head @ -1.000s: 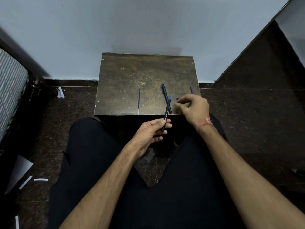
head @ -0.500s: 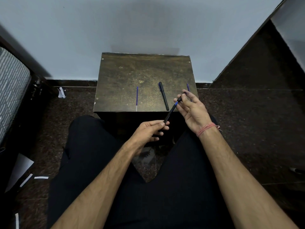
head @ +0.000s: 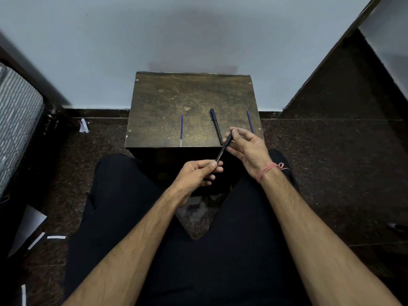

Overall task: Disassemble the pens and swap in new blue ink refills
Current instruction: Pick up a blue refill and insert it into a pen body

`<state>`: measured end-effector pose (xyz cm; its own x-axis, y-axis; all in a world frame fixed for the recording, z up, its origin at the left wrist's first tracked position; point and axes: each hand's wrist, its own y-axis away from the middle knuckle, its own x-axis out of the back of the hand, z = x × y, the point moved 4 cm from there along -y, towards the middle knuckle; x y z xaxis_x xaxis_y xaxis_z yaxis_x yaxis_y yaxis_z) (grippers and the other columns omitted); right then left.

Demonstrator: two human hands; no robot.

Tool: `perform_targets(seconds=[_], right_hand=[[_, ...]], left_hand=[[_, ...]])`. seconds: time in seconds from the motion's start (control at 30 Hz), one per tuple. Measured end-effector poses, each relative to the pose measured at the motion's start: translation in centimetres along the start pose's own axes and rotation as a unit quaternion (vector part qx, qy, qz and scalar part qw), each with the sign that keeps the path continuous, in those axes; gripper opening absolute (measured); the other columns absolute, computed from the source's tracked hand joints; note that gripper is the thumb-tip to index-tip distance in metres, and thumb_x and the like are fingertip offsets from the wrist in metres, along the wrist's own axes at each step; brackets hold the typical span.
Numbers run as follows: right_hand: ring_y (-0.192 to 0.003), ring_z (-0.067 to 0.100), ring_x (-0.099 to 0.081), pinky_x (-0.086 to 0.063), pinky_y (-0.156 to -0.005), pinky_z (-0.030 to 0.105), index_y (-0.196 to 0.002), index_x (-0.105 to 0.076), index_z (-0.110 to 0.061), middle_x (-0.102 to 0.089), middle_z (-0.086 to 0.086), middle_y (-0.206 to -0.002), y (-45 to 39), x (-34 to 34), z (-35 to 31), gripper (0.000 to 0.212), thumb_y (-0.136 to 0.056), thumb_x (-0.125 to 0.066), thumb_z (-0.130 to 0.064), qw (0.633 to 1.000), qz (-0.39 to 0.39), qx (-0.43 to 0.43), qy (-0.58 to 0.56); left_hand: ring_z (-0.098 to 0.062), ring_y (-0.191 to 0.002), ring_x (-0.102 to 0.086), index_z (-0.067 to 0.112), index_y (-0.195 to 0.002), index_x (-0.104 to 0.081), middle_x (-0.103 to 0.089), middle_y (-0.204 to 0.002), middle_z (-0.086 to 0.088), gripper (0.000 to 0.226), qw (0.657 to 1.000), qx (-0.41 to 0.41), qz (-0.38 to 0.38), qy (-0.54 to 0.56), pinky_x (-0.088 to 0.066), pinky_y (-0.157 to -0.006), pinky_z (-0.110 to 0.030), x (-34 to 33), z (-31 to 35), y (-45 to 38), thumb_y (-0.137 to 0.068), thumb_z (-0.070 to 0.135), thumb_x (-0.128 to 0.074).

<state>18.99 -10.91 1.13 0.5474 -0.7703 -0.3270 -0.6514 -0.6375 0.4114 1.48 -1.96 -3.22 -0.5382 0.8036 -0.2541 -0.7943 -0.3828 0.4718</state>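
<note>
1. Head view, hands: we are holding one black pen [head: 223, 149] between both hands, just off the near edge of the worktop [head: 167, 102]. Our left hand [head: 197, 173] is closed around its lower end, and our right hand [head: 247, 146] is pinching its upper end with thumb and fingertips [head: 232, 130], the other fingers loosely spread.

2. Head view, what has changed: a second ago our right hand was down on the worktop by the lying pen; now it is lifted and meeting the tip of the held pen. The blue showing at that tip a moment back is now hidden under our fingers, so we are probably seating the tip piece over a fresh refill, though we cannot tell for certain.

3. Head view, the rest of the task: a second black pen [head: 216, 125] is lying on the worktop, between a blue refill [head: 181, 129] to its left and another blue refill [head: 249, 120] to its right, partly behind our right hand. That pen is looking whole, so we are judging it not yet done.
</note>
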Motion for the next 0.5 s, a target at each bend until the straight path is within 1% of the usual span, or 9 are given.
perform_targets(seconds=[0.13,0.27,0.37,0.5], right_hand=[[-0.096,0.017,-0.081,-0.065,-0.084,0.030,-0.119,-0.077,-0.005,-0.082,0.008,-0.105,-0.2,0.2,0.1,0.019,-0.104,-0.071,-0.015,1.000,-0.001,0.004,0.004],[-0.095,0.017,-0.081,-0.065,-0.086,0.031,-0.111,-0.080,-0.007,-0.083,0.007,-0.102,-0.3,0.0,0.2,0.014,-0.104,-0.071,-0.014,0.999,-0.005,0.016,0.034],[-0.093,0.017,-0.080,-0.065,-0.085,0.031,-0.109,-0.079,-0.006,-0.082,0.005,-0.099,0.1,-0.3,0.4,0.013,-0.104,-0.071,-0.014,0.998,-0.019,0.017,0.064],[-0.091,0.017,-0.079,-0.065,-0.083,0.030,-0.105,-0.080,-0.007,-0.081,0.005,-0.097,0.4,-0.3,-0.1,0.011,-0.102,-0.072,-0.014,0.996,-0.031,0.026,0.081]], left_hand=[[-0.001,-0.079,-0.068,0.019,-0.123,-0.085,-0.084,-0.107,0.002,0.024,1.000,-0.012,0.000,0.012,-0.059,-0.077,-0.019,-0.5,-0.1,0.1,-0.108,0.031,-0.070],[-0.002,-0.077,-0.066,0.015,-0.123,-0.084,-0.079,-0.098,0.006,0.025,0.999,-0.018,0.013,0.032,-0.059,-0.081,-0.022,-0.7,-0.6,0.5,-0.108,0.028,-0.070],[-0.004,-0.076,-0.065,0.013,-0.122,-0.084,-0.077,-0.094,0.007,0.023,0.999,-0.015,0.022,0.042,-0.059,-0.082,-0.023,-0.8,-1.1,1.1,-0.108,0.025,-0.070],[-0.004,-0.075,-0.066,0.012,-0.122,-0.084,-0.076,-0.094,0.005,0.023,0.998,-0.012,0.008,0.065,-0.059,-0.082,-0.023,-1.4,-1.1,1.5,-0.108,0.024,-0.070]])
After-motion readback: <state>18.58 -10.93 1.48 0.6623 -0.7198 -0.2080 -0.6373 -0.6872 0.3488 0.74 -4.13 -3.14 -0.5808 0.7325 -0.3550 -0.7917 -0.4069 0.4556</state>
